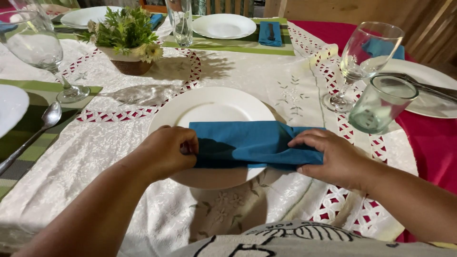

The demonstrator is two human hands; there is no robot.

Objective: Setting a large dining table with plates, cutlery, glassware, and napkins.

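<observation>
— At centre frame, where did the blue napkin [252,143] lie?
— Across the white plate [214,107], long axis left-right; left hand [166,152] pinched one end, right hand [328,157] fingers [304,139] pressed the other.

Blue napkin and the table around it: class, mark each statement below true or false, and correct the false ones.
1. Both hands, left hand and right hand, hold the blue napkin. True.
2. The napkin lies across a white plate. True.
3. The small tumbler stands left of the plate. False: it stands to the right, beside a wine glass.
4. The plant pot holds red roses. False: green leaves and pale flowers.
5. A spoon lies at the left. True.
</observation>
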